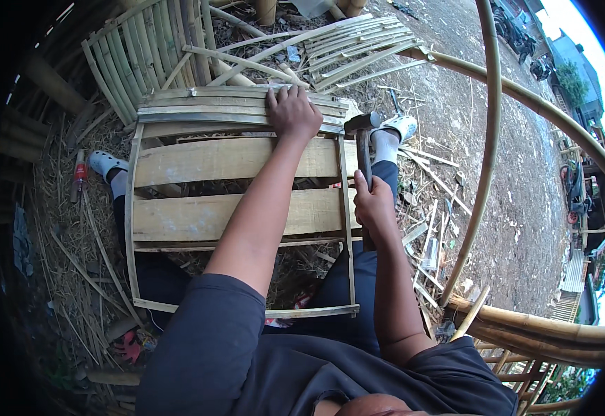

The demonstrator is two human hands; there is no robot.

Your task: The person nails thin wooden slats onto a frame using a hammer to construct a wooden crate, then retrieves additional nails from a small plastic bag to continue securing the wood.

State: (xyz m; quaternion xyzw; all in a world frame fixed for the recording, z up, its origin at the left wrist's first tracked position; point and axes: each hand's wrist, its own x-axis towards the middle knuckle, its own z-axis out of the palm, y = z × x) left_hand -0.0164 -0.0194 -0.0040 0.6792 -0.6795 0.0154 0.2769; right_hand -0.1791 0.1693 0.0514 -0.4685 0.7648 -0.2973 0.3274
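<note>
A frame of thin bamboo strips lies across my legs, with bamboo slats side by side along its far end. My left hand presses down on these slats near their right half, fingers bent over a slat. To the right, my right hand is wrapped around the wooden handle of a hammer. The hammer's dark metal head is up, beside the right end of the slats; whether it touches them I cannot tell. Two wide pale boards show through the frame, below the slats.
Finished-looking slatted panels stand at the far left, and another slat panel lies beyond. A curved bamboo pole rises on the right. Bamboo offcuts litter the ground. A red-labelled bottle is near my left foot.
</note>
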